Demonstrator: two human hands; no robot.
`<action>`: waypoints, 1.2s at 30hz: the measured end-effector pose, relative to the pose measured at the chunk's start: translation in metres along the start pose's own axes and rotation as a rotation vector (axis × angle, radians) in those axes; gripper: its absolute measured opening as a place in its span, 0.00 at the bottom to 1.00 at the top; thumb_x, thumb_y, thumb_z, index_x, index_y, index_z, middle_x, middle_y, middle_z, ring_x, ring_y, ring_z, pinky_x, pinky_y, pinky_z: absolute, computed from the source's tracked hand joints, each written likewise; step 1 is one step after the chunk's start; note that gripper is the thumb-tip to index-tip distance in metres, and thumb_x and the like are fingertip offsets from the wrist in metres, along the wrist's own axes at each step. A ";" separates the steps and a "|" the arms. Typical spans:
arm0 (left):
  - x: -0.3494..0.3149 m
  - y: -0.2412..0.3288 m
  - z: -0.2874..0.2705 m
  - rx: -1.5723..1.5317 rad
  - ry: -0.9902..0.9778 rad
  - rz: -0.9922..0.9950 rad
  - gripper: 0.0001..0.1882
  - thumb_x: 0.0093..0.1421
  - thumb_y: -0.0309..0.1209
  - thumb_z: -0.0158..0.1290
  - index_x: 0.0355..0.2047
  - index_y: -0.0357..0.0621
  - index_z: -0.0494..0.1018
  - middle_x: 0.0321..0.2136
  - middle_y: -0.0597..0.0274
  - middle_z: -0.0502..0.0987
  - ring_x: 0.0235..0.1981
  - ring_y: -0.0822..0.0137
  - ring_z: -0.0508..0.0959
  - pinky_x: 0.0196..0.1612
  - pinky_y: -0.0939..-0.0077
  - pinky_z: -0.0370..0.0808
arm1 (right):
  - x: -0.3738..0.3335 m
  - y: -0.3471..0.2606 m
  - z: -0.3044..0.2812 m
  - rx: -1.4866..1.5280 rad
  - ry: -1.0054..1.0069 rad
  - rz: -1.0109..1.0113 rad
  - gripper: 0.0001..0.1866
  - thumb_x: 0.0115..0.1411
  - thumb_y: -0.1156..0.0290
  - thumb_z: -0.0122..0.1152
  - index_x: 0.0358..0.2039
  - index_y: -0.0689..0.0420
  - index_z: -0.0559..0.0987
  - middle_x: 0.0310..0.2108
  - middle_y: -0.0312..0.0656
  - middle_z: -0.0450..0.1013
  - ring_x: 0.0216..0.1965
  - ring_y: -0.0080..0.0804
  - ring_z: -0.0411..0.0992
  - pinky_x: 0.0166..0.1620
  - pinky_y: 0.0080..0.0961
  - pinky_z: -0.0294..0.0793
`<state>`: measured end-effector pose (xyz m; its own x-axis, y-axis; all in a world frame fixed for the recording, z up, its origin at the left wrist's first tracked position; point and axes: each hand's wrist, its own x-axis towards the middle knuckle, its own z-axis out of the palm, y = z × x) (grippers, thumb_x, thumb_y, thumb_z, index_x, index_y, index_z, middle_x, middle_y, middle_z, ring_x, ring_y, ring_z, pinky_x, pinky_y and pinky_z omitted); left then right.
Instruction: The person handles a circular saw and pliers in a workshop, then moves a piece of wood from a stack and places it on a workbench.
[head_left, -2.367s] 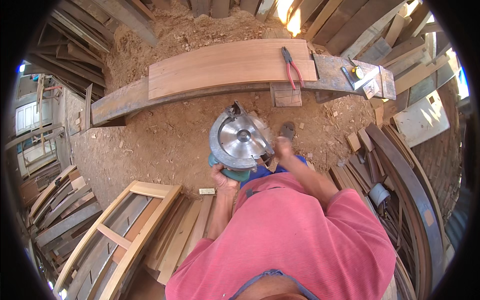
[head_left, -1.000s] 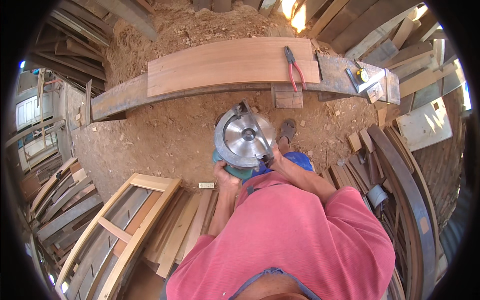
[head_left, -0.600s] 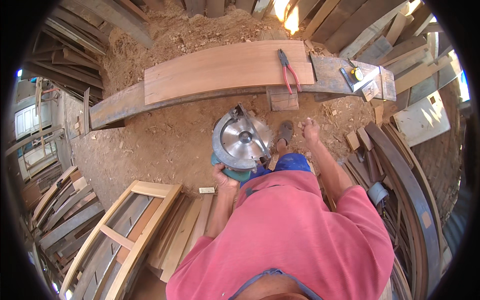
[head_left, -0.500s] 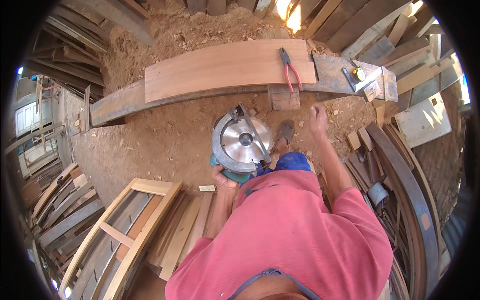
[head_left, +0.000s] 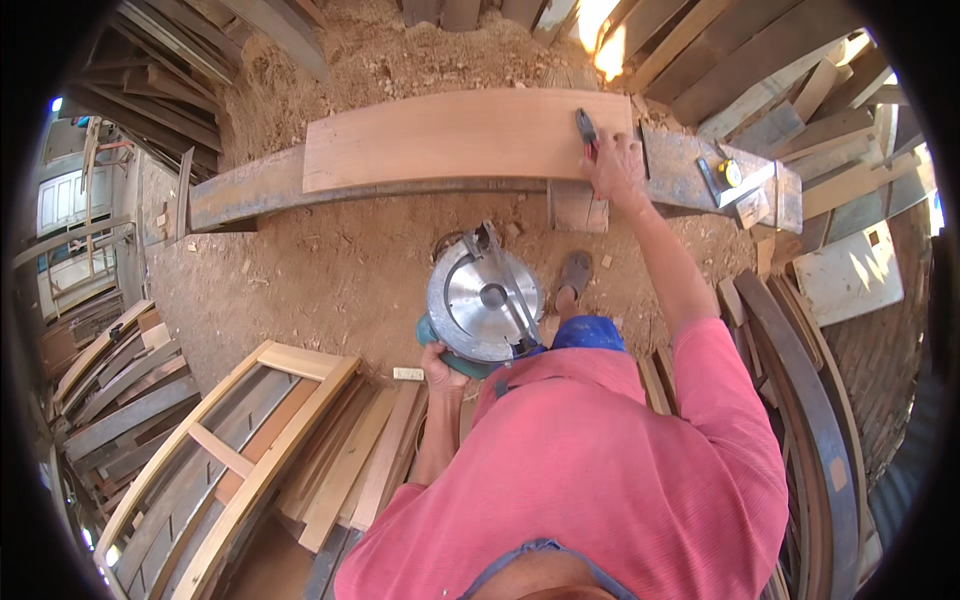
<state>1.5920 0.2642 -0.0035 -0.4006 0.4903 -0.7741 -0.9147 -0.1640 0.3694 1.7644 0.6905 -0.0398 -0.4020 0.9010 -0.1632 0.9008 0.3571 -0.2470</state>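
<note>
Pliers [head_left: 587, 133] with red handles lying at the right end of a pale curved plank [head_left: 450, 140], under the right hand [head_left: 615, 170], fingers spread flat over them; closed around them or not, cannot tell. Circular saw [head_left: 485, 303] held low at waist height, blade side up, gripped from below by the left hand [head_left: 443, 365] at its teal body. Plank resting on a long grey beam [head_left: 250, 190] above sawdust-strewn ground, tape measure [head_left: 730, 172] lying further right on that beam, curved wooden frame [head_left: 230, 450] leaning at lower left.
</note>
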 end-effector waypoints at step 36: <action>0.044 0.044 -0.057 -0.148 -0.067 -0.033 0.06 0.46 0.32 0.52 0.20 0.48 0.66 0.16 0.64 0.65 0.20 0.65 0.67 0.29 0.67 0.69 | -0.284 -0.049 -0.023 1.358 -0.935 0.282 0.07 0.47 0.82 0.53 0.29 0.58 0.71 0.34 0.39 0.67 0.33 0.28 0.69 0.29 0.27 0.70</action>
<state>1.5312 0.2295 -0.0511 -0.3702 0.5528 -0.7465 -0.9272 -0.2687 0.2609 1.8379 0.4225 0.0411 -0.6664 0.2699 -0.6950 0.3712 -0.6883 -0.6232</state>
